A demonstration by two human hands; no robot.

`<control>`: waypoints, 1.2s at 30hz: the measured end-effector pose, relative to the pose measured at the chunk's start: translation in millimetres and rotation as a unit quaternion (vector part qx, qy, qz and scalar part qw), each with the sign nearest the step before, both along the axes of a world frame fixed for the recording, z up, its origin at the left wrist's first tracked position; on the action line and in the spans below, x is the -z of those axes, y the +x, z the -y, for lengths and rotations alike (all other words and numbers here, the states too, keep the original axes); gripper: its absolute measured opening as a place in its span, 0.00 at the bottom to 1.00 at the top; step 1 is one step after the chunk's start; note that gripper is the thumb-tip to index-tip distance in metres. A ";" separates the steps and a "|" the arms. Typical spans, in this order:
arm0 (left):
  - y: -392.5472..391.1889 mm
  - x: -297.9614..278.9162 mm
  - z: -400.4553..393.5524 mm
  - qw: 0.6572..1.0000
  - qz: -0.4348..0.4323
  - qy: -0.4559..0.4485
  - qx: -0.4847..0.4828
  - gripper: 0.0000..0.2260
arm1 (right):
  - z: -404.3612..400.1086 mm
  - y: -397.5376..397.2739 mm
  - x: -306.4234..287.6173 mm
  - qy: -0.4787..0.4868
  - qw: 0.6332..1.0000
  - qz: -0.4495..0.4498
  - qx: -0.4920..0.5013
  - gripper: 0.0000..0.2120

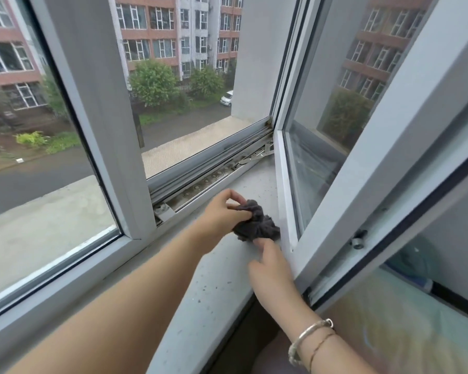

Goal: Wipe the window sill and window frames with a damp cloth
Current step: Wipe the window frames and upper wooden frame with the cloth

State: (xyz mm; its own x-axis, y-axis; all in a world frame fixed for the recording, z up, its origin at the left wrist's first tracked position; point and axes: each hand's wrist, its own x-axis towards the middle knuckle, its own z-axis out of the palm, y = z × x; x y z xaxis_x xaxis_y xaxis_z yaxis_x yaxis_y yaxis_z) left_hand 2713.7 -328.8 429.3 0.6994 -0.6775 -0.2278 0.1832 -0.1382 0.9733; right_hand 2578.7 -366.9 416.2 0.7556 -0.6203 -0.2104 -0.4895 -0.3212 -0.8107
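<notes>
A crumpled dark grey cloth (257, 223) lies bunched on the speckled grey window sill (222, 276), right beside the bottom rail of the open window sash (287, 211). My left hand (224, 211) pinches the cloth's upper left edge with thumb and fingers. My right hand (272, 268), with bracelets on its wrist, reaches from below and holds the cloth's lower edge with its fingertips, which are partly hidden by the fabric. The white window frame (114, 147) stands to the left of the opening.
The sash swings inward on the right, with a metal fitting (358, 240) on its edge. A dirty bottom track with a metal stay arm (219, 174) runs along the opening. A fixed pane fills the left. Outside is a street far below.
</notes>
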 end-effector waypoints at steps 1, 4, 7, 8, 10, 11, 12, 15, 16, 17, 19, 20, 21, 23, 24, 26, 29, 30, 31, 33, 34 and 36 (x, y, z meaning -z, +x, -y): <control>-2.6 -0.8 -3.8 1.000 -0.014 -0.011 -0.006 0.09 | -2.8 -2.2 -3.1 -0.006 1.000 0.003 -0.010 0.23; -13.7 0.2 -11.1 0.998 -0.040 -0.038 -0.006 0.09 | -6.4 -13.5 -10.0 -0.032 0.999 0.005 -0.029 0.18; -29.2 2.2 -12.7 0.995 -0.074 -0.060 -0.010 0.10 | -6.1 -29.2 -19.5 -0.067 0.997 0.013 -0.031 0.15; -34.5 3.5 -11.7 0.994 -0.086 -0.067 -0.010 0.10 | -6.4 -35.1 -22.4 -0.085 0.996 0.017 -0.030 0.15; -42.1 5.9 -7.7 0.993 -0.090 -0.075 -0.006 0.12 | -5.8 -43.6 -23.9 -0.121 0.992 0.027 -0.027 0.15; -47.3 6.1 -5.2 0.993 -0.084 -0.078 -0.007 0.13 | -5.4 -48.4 -23.2 -0.134 0.990 0.031 -0.022 0.14; -51.8 8.0 -1.7 0.993 -0.080 -0.082 -0.011 0.14 | -5.2 -53.2 -21.8 -0.141 0.989 0.036 -0.015 0.14; -67.7 11.7 11.2 0.991 -0.091 -0.092 -0.026 0.17 | -2.3 -63.5 -16.7 -0.158 0.985 0.067 -0.008 0.13; -74.5 13.3 14.7 0.991 -0.093 -0.088 -0.027 0.17 | -0.7 -68.3 -15.1 -0.172 0.982 0.077 -0.009 0.12; -79.2 15.1 17.3 0.992 -0.092 -0.082 -0.018 0.17 | 0.8 -71.3 -13.5 -0.186 0.979 0.087 -0.010 0.11; -87.8 19.2 18.1 0.995 -0.070 -0.067 0.011 0.07 | 3.7 -76.2 -11.0 -0.206 0.972 0.110 -0.008 0.10; -91.5 20.5 16.8 0.996 -0.057 -0.060 0.028 0.05 | 4.1 -77.4 -10.2 -0.210 0.970 0.120 -0.005 0.10; -95.0 23.7 17.5 0.997 -0.048 -0.057 0.035 0.09 | 6.0 -79.6 -8.6 -0.214 0.968 0.130 -0.002 0.10; -100.6 30.1 17.0 0.997 -0.034 -0.059 0.042 0.14 | 8.8 -81.2 -5.1 -0.223 0.964 0.144 -0.002 0.11; -103.0 32.0 15.3 0.996 -0.032 -0.067 0.043 0.13 | 9.2 -81.1 -4.4 -0.228 0.963 0.147 -0.003 0.11; -110.3 29.7 9.5 0.994 -0.046 -0.091 0.039 0.10 | 10.2 -82.9 -3.4 -0.233 0.959 0.164 -0.004 0.10; -115.1 27.6 7.2 0.992 -0.065 -0.101 0.024 0.11 | 11.3 -83.4 -1.9 -0.229 0.957 0.181 -0.002 0.09; -118.2 24.6 9.9 0.992 -0.062 -0.107 0.019 0.12 | 12.1 -85.5 -1.3 -0.228 0.956 0.187 -0.006 0.09; -118.8 22.1 15.2 0.992 -0.065 -0.108 0.005 0.14 | 13.7 -87.2 0.2 -0.224 0.956 0.191 -0.010 0.09; -116.8 17.5 26.3 0.993 -0.059 -0.102 -0.023 0.13 | 16.5 -90.4 1.7 -0.216 0.955 0.204 -0.019 0.10; -115.6 15.8 31.5 0.993 -0.052 -0.098 -0.035 0.10 | 18.2 -91.6 2.3 -0.214 0.955 0.206 -0.021 0.10; -113.6 13.1 35.2 0.993 -0.047 -0.101 -0.045 0.09 | 23.0 -92.3 5.0 -0.201 0.955 0.218 -0.020 0.11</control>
